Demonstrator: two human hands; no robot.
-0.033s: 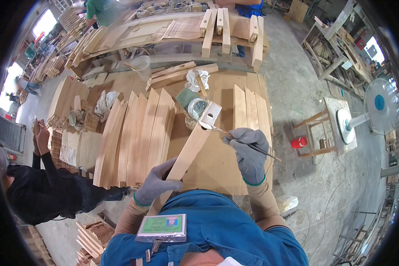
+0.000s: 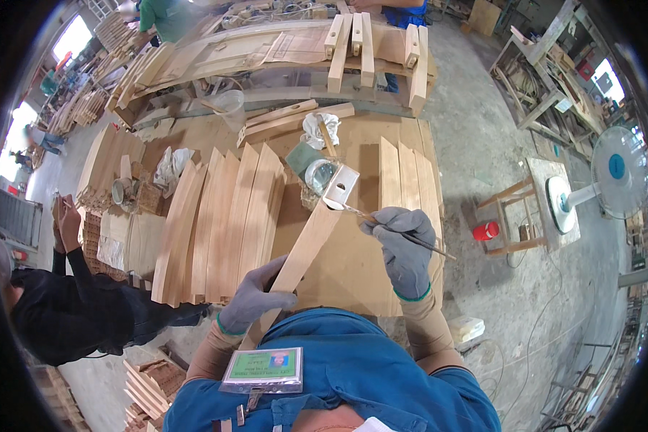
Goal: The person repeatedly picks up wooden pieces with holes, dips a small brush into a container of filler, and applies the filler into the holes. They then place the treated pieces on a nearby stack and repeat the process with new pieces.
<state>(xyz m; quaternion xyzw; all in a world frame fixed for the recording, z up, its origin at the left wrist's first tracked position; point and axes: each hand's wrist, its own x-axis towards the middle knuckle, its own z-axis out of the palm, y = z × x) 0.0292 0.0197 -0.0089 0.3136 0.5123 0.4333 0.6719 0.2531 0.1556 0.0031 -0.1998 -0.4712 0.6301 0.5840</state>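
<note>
My gloved left hand [image 2: 258, 297] is closed around a long wooden bar [image 2: 302, 252], which slants up and away from my body. A pale block with a dark hole forms the bar's far end [image 2: 341, 187]. Between the fingers of my gloved right hand [image 2: 406, 245] is a thin brush [image 2: 425, 245]. Its tip reaches the side of the bar just below that block; whether it touches the wood is hard to tell. Just behind the bar's end stands a round container [image 2: 320, 175], partly hidden by it.
Curved wooden pieces [image 2: 227, 216] lie side by side on the table at left, with more pieces [image 2: 408, 176] at right. White cloths [image 2: 320, 129] lie farther back. A fan [image 2: 615, 173] stands on a stool at right. A person in black [image 2: 86, 309] is at left.
</note>
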